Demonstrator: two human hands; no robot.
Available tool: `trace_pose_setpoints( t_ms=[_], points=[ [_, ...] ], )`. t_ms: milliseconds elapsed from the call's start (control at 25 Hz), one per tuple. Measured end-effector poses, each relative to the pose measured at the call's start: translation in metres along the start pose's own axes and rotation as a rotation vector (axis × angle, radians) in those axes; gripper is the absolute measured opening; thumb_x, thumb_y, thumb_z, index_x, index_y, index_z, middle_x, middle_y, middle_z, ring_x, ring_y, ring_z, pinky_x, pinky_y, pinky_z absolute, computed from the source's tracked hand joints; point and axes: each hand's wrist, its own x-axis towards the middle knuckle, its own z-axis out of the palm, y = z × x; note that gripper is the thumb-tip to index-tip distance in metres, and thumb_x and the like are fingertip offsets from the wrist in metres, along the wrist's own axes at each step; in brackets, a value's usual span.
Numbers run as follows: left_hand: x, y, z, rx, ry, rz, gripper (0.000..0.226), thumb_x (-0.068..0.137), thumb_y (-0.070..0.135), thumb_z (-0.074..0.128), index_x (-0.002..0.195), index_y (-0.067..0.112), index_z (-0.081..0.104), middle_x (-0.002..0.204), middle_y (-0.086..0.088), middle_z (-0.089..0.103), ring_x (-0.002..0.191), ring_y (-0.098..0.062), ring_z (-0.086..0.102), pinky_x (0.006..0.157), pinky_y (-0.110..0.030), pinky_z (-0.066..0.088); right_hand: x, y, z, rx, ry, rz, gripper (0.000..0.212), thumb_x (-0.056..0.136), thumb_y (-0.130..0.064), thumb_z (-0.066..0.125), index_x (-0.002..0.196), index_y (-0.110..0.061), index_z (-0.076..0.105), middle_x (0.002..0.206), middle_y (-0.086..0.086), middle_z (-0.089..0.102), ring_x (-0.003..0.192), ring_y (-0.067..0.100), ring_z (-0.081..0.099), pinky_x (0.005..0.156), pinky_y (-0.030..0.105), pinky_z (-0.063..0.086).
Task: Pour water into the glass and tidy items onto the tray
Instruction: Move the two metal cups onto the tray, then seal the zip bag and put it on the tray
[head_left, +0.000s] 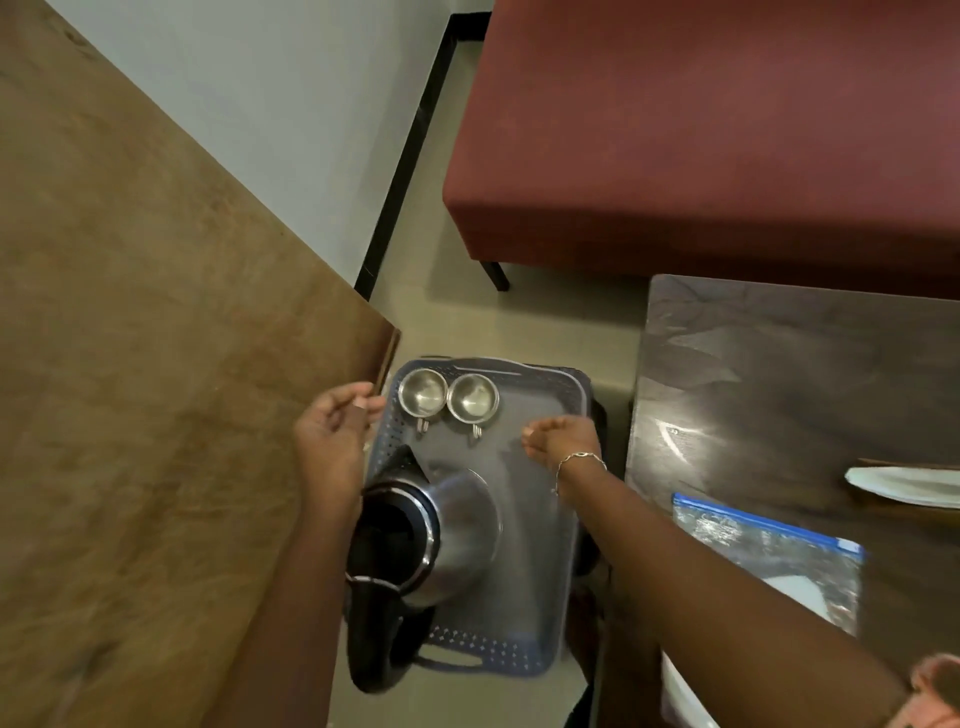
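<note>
Kettle handle (371, 639) blurred (perhaps plastic); white dish (914, 486) cut off rightward.

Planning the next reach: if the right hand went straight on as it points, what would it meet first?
Likely the handle of the right cup on the tray. The right hand points at it across bare tray, though its height above the tray is unclear.

Left side: a brown wooden tabletop (130, 364), worn grain, running diagonally. Beyond it a pale wall (291, 130) with black skirting (410, 150) down to a beige floor (519, 322). Top right: a maroon upholstered bench (701, 130) with one dark leg (496, 275) showing. Right: a dark table (805, 374) with a glossy sheen. On it lie a clear zip bag (769, 561) with a blue seal strip and, near the frame edge, a white dish (909, 486), only partly visible.
</note>
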Motion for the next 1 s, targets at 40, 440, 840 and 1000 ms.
trace_pose_setpoints(
  t_ms=[40, 440, 840, 1000],
  points=[
    [-0.019, 0.011, 0.006, -0.012, 0.016, 0.066, 0.017, 0.092, 0.003, 0.046, 0.095, 0.012, 0.061, 0.083, -0.002, 0.065, 0.071, -0.003, 0.063, 0.066, -0.014, 0.051, -0.008, -0.003, -0.019, -0.065, 0.035, -0.070, 0.024, 0.077, 0.004, 0.065, 0.060, -0.012, 0.058, 0.075, 0.012, 0.063, 0.076, 0.025, 0.060, 0.081, 0.042, 0.053],
    [-0.224, -0.054, 0.126, 0.626, -0.487, 0.476, 0.031, 0.081, 0.026, 0.042, 0.103, 0.012, 0.059, 0.096, -0.010, 0.063, 0.094, -0.022, 0.051, 0.080, -0.028, 0.039, -0.089, 0.053, -0.250, -0.364, 0.351, -0.292, 0.014, 0.076, 0.002, 0.065, 0.089, 0.003, 0.068, 0.088, 0.016, 0.069, 0.078, 0.023, 0.061, 0.075, 0.026, 0.049],
    [-0.312, -0.115, 0.166, 1.373, -0.965, 0.456, 0.076, 0.093, 0.038, 0.044, 0.146, 0.018, -0.005, 0.155, -0.010, -0.012, 0.143, -0.029, -0.012, 0.117, -0.045, 0.003, -0.101, 0.137, -0.333, -0.201, 0.292, 0.186, 0.014, 0.077, -0.010, 0.070, 0.077, -0.013, 0.056, 0.060, 0.003, 0.053, 0.054, 0.016, 0.048, 0.056, 0.028, 0.046],
    [-0.315, -0.136, 0.168, 1.461, -0.981, 0.436, 0.084, 0.091, 0.045, 0.043, 0.144, 0.019, -0.016, 0.153, -0.011, -0.022, 0.141, -0.031, -0.018, 0.113, -0.053, -0.003, -0.108, 0.150, -0.317, -0.060, 0.186, 0.270, 0.019, 0.080, -0.007, 0.068, 0.089, -0.008, 0.051, 0.069, 0.006, 0.054, 0.062, 0.015, 0.050, 0.064, 0.030, 0.050]
  ],
)
